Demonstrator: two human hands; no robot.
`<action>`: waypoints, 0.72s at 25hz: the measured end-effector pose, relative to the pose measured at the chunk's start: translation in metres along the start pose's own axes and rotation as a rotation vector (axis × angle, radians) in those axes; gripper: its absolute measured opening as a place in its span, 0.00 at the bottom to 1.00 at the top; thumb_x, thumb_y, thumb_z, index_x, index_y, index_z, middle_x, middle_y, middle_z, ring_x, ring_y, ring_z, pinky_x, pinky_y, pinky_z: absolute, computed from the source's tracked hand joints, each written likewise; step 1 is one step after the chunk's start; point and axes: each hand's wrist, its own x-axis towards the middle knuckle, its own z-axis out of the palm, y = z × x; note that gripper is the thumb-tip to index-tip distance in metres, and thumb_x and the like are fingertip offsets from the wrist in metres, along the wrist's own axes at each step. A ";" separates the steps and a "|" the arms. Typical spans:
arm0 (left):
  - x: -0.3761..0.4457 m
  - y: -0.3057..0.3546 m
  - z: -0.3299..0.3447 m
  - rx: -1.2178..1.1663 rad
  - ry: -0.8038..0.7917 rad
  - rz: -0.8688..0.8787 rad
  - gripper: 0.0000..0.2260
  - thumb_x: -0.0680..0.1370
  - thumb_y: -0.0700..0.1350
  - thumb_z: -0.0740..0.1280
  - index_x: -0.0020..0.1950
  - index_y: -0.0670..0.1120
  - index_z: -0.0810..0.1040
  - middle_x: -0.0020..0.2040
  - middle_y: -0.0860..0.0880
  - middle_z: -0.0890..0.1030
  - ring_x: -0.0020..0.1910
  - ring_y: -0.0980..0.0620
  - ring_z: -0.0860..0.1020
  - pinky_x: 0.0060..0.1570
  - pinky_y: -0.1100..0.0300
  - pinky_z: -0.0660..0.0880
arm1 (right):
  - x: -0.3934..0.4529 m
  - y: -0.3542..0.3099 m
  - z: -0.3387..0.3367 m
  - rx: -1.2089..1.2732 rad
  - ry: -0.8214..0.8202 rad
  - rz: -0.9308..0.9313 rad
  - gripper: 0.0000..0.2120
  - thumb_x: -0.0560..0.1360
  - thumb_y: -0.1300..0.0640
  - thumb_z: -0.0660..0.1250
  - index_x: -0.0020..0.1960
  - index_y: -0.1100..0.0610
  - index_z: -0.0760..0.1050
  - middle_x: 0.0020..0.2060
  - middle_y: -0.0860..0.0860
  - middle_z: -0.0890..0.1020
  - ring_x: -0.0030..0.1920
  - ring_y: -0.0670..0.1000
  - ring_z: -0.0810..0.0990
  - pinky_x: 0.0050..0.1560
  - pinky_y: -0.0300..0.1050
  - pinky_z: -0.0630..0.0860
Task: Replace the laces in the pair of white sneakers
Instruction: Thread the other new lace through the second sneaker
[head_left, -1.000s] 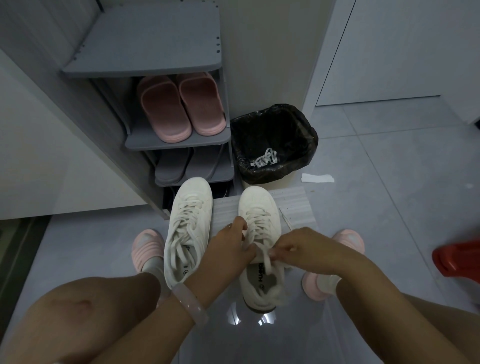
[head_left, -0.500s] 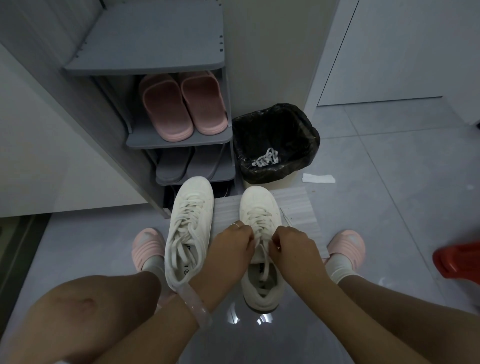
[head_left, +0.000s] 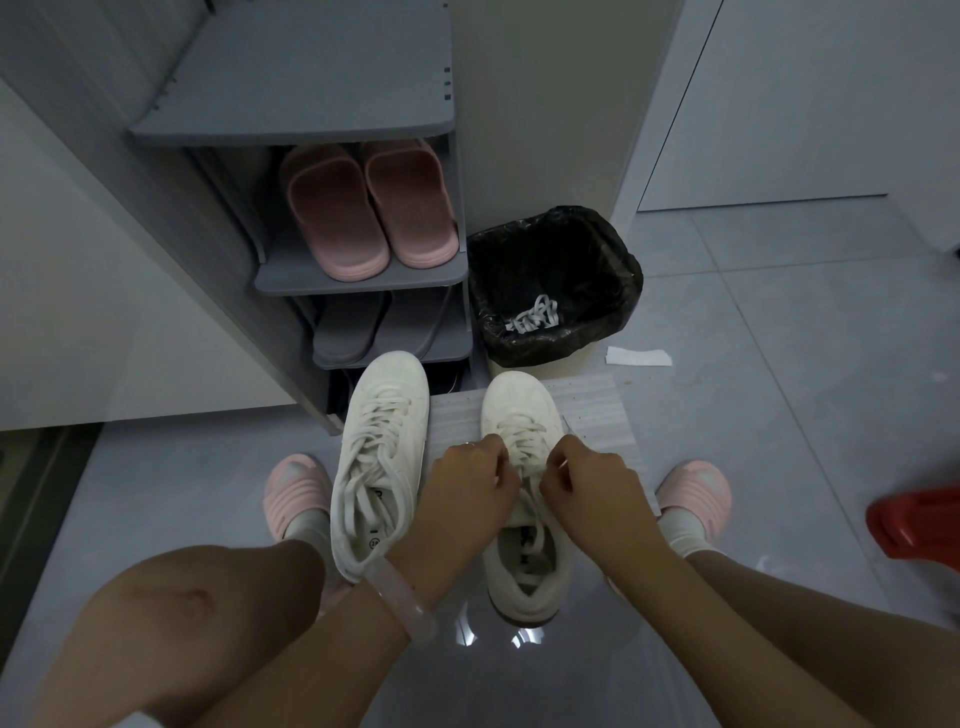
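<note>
Head view: two white lace-up sneakers are seen side by side on the grey tiled floor (head_left: 779, 415), toes pointed at the grey shoe rack (head_left: 358, 278). The left white sneaker (head_left: 382, 447) is fully laced, its loose ends trailing over the opening. The right white sneaker (head_left: 524, 519) is partly set on a pale ribbed foam sheet (head_left: 597, 410). Its white lace (head_left: 522, 441) is pinched from both sides: the left hand (head_left: 467, 488) is curled closed on the lace at the left of the tongue, and the right hand (head_left: 587, 483) is closed on it at the right, apparently between thumb and forefinger, though the tips are hidden. A tangle of discarded white lace (head_left: 532, 319) is seen inside the black-lined waste bin (head_left: 613, 254) beside the rack. Pink slippers (head_left: 369, 208) are kept on the rack's middle shelf.
</note>
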 end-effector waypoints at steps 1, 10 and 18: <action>0.002 -0.002 -0.002 -0.072 0.007 -0.032 0.07 0.78 0.42 0.59 0.46 0.41 0.75 0.41 0.43 0.81 0.41 0.47 0.79 0.43 0.55 0.74 | 0.003 0.002 -0.002 0.038 0.001 0.026 0.08 0.79 0.55 0.57 0.51 0.58 0.72 0.42 0.54 0.81 0.40 0.52 0.77 0.38 0.43 0.72; 0.008 -0.007 0.007 0.061 -0.049 0.000 0.09 0.78 0.43 0.60 0.49 0.41 0.78 0.46 0.46 0.79 0.45 0.50 0.76 0.47 0.58 0.72 | 0.010 0.001 0.009 -0.070 -0.043 0.004 0.07 0.79 0.58 0.56 0.43 0.57 0.69 0.38 0.51 0.74 0.37 0.49 0.72 0.30 0.37 0.61; 0.009 -0.008 0.004 0.040 -0.089 0.011 0.10 0.78 0.45 0.61 0.51 0.41 0.78 0.48 0.45 0.80 0.47 0.49 0.77 0.50 0.56 0.74 | 0.011 -0.001 0.007 -0.105 -0.048 -0.008 0.06 0.80 0.58 0.54 0.44 0.57 0.61 0.30 0.48 0.66 0.28 0.46 0.63 0.27 0.35 0.55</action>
